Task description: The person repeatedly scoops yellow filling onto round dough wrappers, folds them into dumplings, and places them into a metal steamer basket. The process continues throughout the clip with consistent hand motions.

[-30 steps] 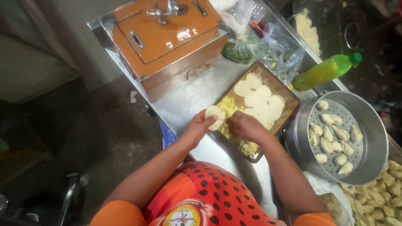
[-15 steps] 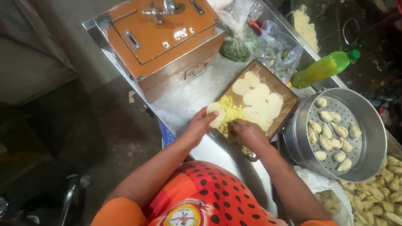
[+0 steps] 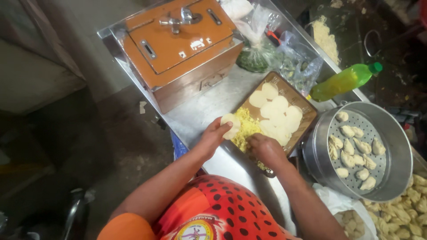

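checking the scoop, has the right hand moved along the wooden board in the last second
Yes. The right hand has slid down the wooden board to its near end, beside the yellow filling.

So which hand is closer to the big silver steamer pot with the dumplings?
The right hand. It rests on the yellow filling on the wooden board, just beside the steamer pot. The left hand holds a dough round off the board's far side.

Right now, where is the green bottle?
In the head view the green bottle lies on its side at the right of the metal counter, just above the round steamer tray and right of the wooden board.
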